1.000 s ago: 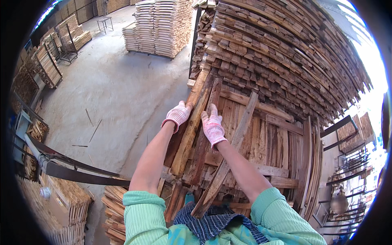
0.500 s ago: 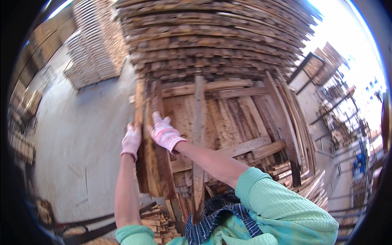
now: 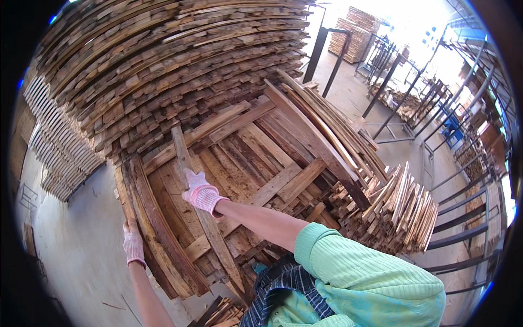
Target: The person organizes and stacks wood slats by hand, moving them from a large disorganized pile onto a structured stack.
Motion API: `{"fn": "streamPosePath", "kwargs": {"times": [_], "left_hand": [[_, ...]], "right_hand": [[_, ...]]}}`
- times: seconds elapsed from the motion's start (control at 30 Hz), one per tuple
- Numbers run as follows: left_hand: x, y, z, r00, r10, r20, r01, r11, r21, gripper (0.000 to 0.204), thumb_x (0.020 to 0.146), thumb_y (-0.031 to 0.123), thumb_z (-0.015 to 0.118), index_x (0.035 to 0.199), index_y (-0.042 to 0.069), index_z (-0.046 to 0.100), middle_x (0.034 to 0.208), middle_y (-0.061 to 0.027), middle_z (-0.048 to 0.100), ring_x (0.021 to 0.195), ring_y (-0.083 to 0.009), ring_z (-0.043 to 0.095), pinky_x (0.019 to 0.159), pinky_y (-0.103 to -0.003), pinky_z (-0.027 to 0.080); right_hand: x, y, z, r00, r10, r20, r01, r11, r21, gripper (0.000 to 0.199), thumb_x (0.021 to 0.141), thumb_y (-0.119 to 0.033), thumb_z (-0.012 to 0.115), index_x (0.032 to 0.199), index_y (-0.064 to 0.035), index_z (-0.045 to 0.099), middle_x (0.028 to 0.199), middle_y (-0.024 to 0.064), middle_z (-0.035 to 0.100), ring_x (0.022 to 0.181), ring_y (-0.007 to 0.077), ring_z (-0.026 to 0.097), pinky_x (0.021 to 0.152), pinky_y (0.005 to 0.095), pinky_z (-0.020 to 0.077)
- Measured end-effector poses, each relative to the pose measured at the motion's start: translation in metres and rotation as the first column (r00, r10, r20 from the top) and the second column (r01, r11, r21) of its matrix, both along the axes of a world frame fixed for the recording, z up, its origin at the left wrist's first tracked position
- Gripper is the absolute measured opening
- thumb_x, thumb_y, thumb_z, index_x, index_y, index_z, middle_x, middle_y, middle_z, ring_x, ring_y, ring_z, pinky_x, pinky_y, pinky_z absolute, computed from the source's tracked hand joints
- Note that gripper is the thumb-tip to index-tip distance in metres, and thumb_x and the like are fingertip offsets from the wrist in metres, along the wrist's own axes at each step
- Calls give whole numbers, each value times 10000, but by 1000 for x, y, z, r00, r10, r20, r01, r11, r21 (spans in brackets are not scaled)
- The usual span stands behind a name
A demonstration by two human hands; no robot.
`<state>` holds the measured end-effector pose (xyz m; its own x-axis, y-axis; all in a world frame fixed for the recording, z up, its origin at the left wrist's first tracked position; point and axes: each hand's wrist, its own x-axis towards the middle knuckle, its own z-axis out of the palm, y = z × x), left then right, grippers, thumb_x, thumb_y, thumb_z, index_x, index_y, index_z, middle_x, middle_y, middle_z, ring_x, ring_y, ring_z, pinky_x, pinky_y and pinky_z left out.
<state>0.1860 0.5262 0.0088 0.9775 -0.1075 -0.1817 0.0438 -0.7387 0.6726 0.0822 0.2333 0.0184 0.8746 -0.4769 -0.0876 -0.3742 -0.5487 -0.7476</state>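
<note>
My right hand (image 3: 201,192), in a pink and white knitted glove, is closed on a narrow wooden plank (image 3: 213,231) that lies lengthwise over the stacked boards. My left hand (image 3: 133,246), gloved the same way, rests against the outer edge of the leftmost boards, its fingers stretched along the wood. Several rough, bark-edged boards (image 3: 163,231) lie side by side there. Between them and the right side, a layer of brown boards (image 3: 220,169) is crossed by shorter battens (image 3: 267,191).
A tall stack of boards (image 3: 180,71) rises at the far side. At right stand leaning planks (image 3: 332,136), a pile of thin sticks (image 3: 400,204) and dark metal rails (image 3: 457,234). Another pallet-like stack (image 3: 60,147) stands at left on the concrete floor (image 3: 71,240).
My right hand has left the left-hand boards and moved right onto the narrow plank. My left hand has slid nearer along the outer edge. The view has turned to the right.
</note>
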Motion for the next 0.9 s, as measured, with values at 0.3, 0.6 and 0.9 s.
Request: {"fn": "streamPosePath", "kwargs": {"times": [0.3, 0.6, 0.9], "left_hand": [[-23, -24, 19, 703, -202, 682, -88, 926, 366, 595, 958, 128, 618, 1507, 31, 412, 1408, -234, 515, 1288, -390, 509, 1121, -455, 375], [-174, -269, 74, 713, -461, 528, 678, 646, -350, 507, 934, -10, 619, 1425, 2, 496, 1374, -175, 577, 1307, -283, 548, 1095, -362, 458], [-269, -469, 76, 544, -613, 573, 816, 545, -192, 473, 927, 155, 670, 1348, -26, 552, 1250, -235, 624, 1156, -350, 625, 997, -428, 533]], "right_hand": [[-56, -146, 91, 996, -11, 89, 30, 976, -214, 655, 807, -220, 717, 1377, -45, 446, 1196, 337, 532, 1008, 469, 649, 818, 490, 572], [-138, -285, 74, 933, 73, -352, -221, 889, -402, 602, 913, -431, 617, 1439, -158, 512, 1402, 312, 501, 1237, 476, 568, 1007, 540, 488], [-258, -440, 105, 933, -164, -322, 37, 930, -366, 1185, 765, -759, 689, 1636, -175, 137, 1584, 356, 260, 1484, 484, 273, 1197, 526, 308]]}}
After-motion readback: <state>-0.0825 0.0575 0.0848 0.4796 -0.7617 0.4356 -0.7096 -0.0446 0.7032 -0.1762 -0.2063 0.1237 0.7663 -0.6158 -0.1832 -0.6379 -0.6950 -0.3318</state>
